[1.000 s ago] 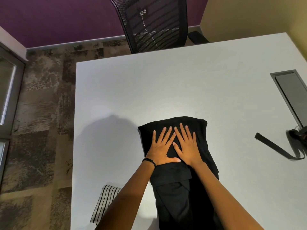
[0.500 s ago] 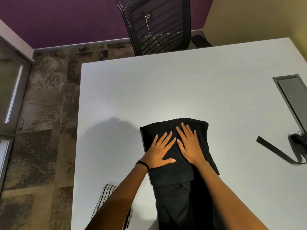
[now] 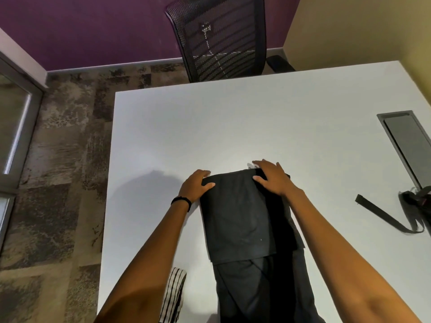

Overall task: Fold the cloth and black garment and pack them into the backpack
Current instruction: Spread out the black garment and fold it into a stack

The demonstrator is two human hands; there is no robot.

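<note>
Grip check: left hand and right hand each pinch a far corner of the black garment on the bench, fingers curled over the edge, probably to pull the next fold.

Left hand, right hand holding far corners of black garment, striped cloth

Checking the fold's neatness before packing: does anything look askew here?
Yes: on the black garment, the folded top layer does not line up with the layer beneath, which sticks out along the right side.
</note>
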